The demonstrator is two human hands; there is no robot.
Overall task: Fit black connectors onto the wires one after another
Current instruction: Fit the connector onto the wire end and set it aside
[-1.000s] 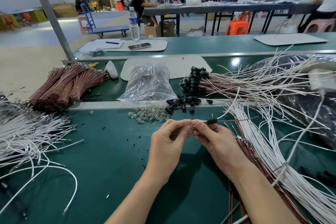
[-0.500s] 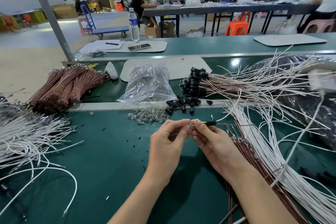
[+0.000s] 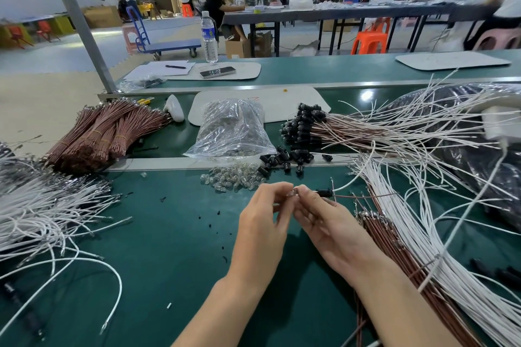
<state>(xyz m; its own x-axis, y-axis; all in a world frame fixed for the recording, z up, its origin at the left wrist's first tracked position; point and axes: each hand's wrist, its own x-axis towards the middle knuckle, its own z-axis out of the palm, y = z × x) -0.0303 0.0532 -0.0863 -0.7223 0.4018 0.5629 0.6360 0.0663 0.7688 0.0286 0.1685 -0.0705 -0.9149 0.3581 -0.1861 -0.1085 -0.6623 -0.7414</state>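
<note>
Green matting covers the bench [image 3: 158, 248] in front of me, smooth and dotted with tiny black scraps. At my far left lies a loose tangle of white wires [image 3: 42, 205] with bare metal tips, and behind it are banded bundles of brown wires [image 3: 104, 132]. Further along, a crinkled clear plastic bag [image 3: 231, 132] slumps beside a spill of little glass bulbs [image 3: 231, 180] and a scatter of loose black connectors [image 3: 282, 160], short and matte. My left hand [image 3: 260, 231] is raised off the bench with its back to me, fingers curled, thumb and forefinger pinching a small clear bulb [image 3: 293, 193]. My right hand [image 3: 332, 231] meets it fingertip to fingertip, palm turned up and inward, pinching the end of a thin brown wire [image 3: 366, 196]. One black connector [image 3: 324, 192] sits threaded on that wire just right of my right fingertips, above the bench and clear of the piles, with the wire trailing away to the right. Behind it lies a heap of wires already capped in black [image 3: 304, 127]. At my right, long white wires [image 3: 423, 234] and brown ones [image 3: 394, 256] fan along my forearm.
</note>
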